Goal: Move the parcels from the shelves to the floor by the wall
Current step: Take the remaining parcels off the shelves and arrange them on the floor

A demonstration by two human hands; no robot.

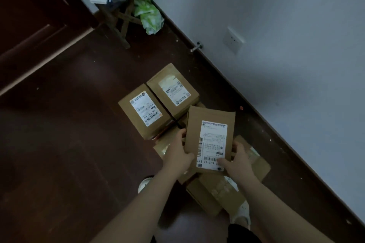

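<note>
Both arms extended downward, left hand [178, 153] and right hand [238, 161] gripping opposite sides

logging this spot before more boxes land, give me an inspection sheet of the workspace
surface: dark wood floor, a few specks
job's things: held parcel label up; two labelled parcels side by side; more boxes under the hands
clutter: green-white bag, small wooden stool with items on it
grippers: left hand and right hand each grip the held parcel
cables: nothing seen
surroundings: white wall, wall socket, door stop, dark door
</note>
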